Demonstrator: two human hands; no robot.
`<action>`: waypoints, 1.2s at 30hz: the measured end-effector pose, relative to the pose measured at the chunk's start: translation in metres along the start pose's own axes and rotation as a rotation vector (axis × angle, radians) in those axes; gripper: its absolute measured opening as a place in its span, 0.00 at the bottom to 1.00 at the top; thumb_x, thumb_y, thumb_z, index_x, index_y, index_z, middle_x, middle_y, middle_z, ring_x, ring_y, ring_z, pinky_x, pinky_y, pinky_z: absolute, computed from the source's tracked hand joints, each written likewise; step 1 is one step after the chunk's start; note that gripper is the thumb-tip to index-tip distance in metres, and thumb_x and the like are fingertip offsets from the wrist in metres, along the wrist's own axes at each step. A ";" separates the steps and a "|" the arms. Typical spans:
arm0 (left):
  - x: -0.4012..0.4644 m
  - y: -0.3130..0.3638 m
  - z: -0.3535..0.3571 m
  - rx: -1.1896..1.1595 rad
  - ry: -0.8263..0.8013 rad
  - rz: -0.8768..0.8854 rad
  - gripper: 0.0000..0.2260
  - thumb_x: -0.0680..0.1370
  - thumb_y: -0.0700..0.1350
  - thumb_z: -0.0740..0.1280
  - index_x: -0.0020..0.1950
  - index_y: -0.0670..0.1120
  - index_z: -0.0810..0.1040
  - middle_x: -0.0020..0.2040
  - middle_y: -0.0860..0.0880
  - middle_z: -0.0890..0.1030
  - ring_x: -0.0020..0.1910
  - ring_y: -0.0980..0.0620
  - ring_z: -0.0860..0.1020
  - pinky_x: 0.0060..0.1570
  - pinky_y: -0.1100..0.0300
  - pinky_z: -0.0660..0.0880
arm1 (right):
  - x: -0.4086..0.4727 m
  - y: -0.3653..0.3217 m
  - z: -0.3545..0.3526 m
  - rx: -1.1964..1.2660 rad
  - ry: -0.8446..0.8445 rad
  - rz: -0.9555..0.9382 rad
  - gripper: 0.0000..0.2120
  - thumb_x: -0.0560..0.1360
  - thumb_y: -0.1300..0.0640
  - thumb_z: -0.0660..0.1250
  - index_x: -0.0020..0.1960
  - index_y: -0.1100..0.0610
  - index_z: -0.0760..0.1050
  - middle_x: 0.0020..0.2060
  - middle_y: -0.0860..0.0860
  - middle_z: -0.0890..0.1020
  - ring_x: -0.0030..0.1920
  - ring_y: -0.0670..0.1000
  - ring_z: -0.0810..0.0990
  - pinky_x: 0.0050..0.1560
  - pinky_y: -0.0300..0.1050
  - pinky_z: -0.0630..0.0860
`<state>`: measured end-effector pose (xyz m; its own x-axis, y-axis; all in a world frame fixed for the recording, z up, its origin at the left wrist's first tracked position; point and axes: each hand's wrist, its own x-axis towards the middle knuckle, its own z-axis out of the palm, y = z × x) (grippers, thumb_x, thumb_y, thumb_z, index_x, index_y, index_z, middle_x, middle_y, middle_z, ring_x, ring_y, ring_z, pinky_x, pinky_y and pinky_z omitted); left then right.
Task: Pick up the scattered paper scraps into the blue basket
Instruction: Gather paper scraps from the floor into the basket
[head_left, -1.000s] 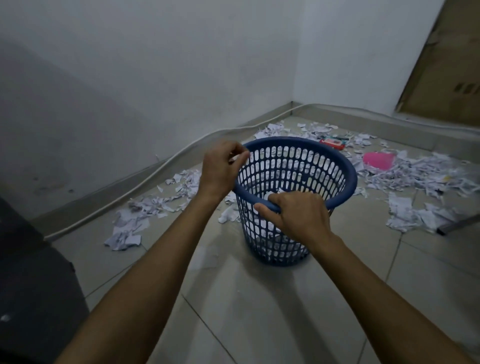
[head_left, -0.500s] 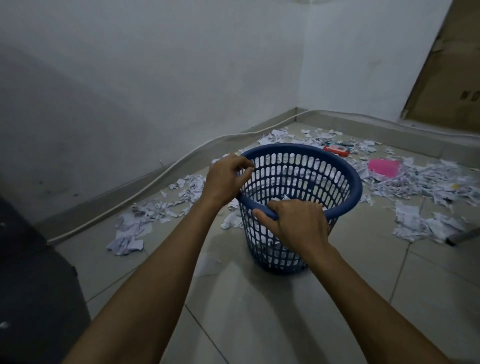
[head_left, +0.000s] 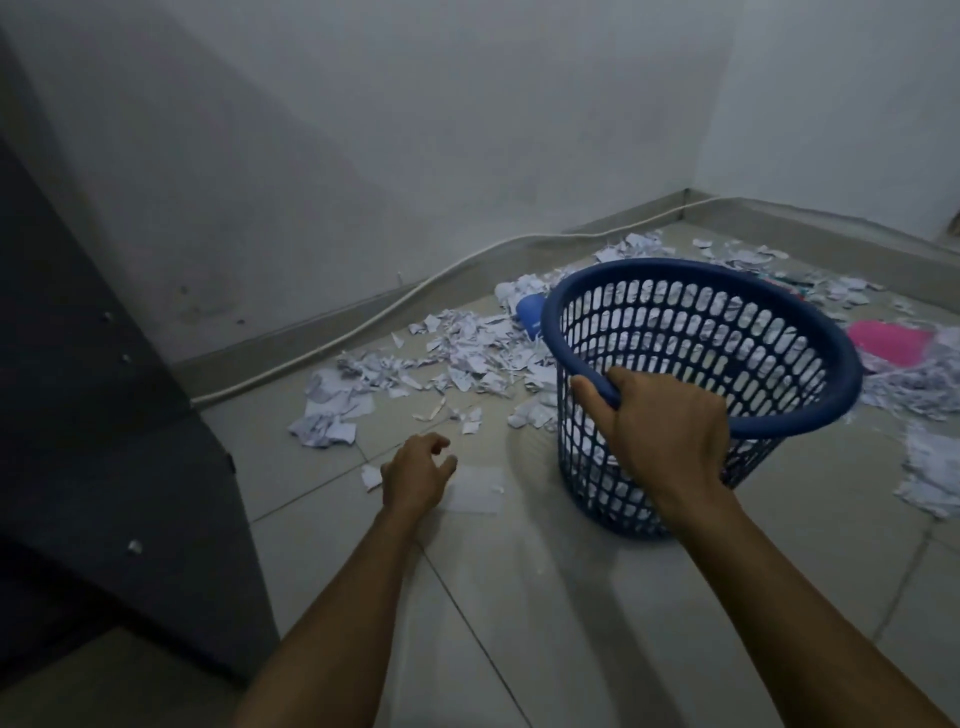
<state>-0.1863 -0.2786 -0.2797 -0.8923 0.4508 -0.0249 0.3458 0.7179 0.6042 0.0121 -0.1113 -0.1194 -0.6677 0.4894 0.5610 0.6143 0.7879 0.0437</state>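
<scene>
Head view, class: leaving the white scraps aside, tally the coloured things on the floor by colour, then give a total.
Blue: 2, the basket and a small blue thing behind it.
Pink: 1, a flat pink thing.
Total: 3

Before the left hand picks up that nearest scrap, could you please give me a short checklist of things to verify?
1. Left hand free to grasp: ok, its fingers are loosely spread and hold nothing.
2. Target within reach: ok, a small paper scrap lies on the floor beside that hand.
3. Blue basket held steady: ok, the right hand grips its near rim.
4. Basket mouth open for dropping: ok, nothing covers it.
5. Basket standing flat: cannot tell, it looks tilted.
6. Room left inside: ok, scraps show only low down through the mesh.
</scene>
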 end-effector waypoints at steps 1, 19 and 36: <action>-0.003 -0.012 0.009 0.018 -0.035 -0.042 0.16 0.78 0.51 0.68 0.65 0.51 0.76 0.63 0.48 0.77 0.61 0.47 0.76 0.61 0.52 0.71 | 0.000 0.002 0.001 0.009 0.004 0.003 0.27 0.79 0.33 0.55 0.33 0.51 0.73 0.22 0.45 0.67 0.22 0.48 0.67 0.28 0.39 0.62; -0.002 -0.030 0.038 -0.124 0.075 0.055 0.03 0.77 0.45 0.69 0.46 0.47 0.81 0.44 0.49 0.81 0.44 0.48 0.79 0.44 0.56 0.74 | 0.000 0.004 0.000 0.016 0.028 0.023 0.27 0.80 0.33 0.56 0.33 0.51 0.73 0.22 0.46 0.65 0.22 0.49 0.67 0.29 0.38 0.60; 0.015 0.179 -0.093 -0.481 0.242 0.468 0.04 0.79 0.49 0.69 0.49 0.49 0.81 0.40 0.55 0.81 0.40 0.59 0.78 0.39 0.65 0.74 | 0.003 0.002 -0.007 -0.011 -0.038 0.043 0.27 0.79 0.31 0.51 0.36 0.49 0.75 0.25 0.45 0.70 0.25 0.47 0.68 0.30 0.40 0.64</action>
<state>-0.1651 -0.1923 -0.0980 -0.7405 0.4836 0.4668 0.5916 0.1394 0.7941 0.0144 -0.1112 -0.1121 -0.6558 0.5366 0.5311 0.6472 0.7618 0.0295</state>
